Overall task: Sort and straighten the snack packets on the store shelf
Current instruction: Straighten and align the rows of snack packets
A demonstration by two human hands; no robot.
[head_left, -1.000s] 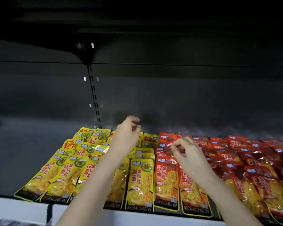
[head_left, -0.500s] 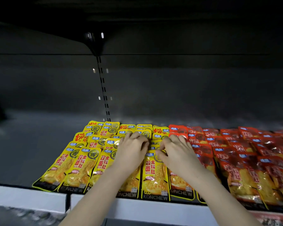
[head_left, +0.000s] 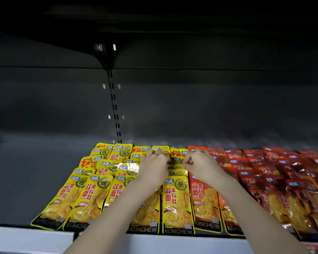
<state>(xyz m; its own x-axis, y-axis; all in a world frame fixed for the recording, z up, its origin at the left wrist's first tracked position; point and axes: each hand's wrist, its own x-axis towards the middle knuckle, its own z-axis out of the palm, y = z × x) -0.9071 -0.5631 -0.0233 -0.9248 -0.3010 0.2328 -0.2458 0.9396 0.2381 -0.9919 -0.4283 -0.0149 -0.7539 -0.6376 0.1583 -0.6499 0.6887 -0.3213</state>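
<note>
Yellow snack packets [head_left: 92,197] lie in overlapping rows on the left half of the dark shelf [head_left: 26,176]. Red packets [head_left: 283,173] fill the right half. Along the boundary between them runs a column of yellow packets [head_left: 176,202]. My left hand [head_left: 154,167] rests on the yellow rows, its fingers curled onto the top edge of a yellow packet near the back. My right hand [head_left: 200,164] sits just to the right with fingers curled, pinching the edge of a yellow packet at the seam with the red ones. Both forearms hide the packets beneath them.
A white price strip [head_left: 26,239] runs along the shelf's front edge. A slotted upright rail [head_left: 116,110] climbs the dark back wall behind the yellow packets. Bare shelf surface lies left of the yellow rows. The shelf above overhangs darkly.
Both hands came together from apart onto the yellow column at the seam, then reached slightly farther back. The view has shifted right and closer.
</note>
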